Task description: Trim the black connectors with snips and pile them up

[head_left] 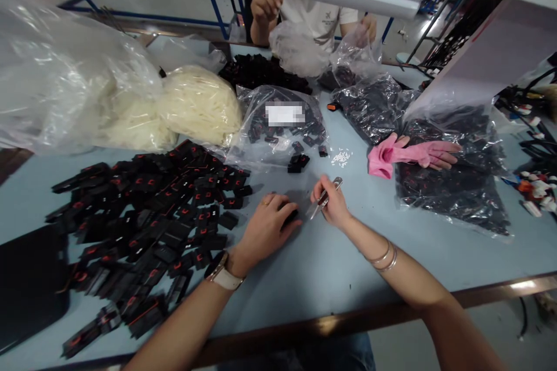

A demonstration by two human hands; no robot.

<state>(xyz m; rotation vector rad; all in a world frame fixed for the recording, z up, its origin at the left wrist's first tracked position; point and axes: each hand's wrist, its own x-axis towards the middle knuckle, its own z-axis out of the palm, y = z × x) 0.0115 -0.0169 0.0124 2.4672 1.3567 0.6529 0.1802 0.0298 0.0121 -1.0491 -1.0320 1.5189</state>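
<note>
My left hand is closed round a small black plastic connector, partly hidden by the fingers, low over the table. In my right hand are metal tweezers, pinched between thumb and fingers, with the tips pointing down and left near the connector. Just beyond the right hand lies a small pile of tiny white pieces. Several loose black connectors sit beside a clear bag. To the left of my left hand spreads a big heap of black connectors with red-orange parts.
Clear bags of cream-coloured pieces stand at the back left. A clear bag of black parts lies ahead. On the right, a pink glove rests on bagged black parts. Across the table, a person handles plastic bags.
</note>
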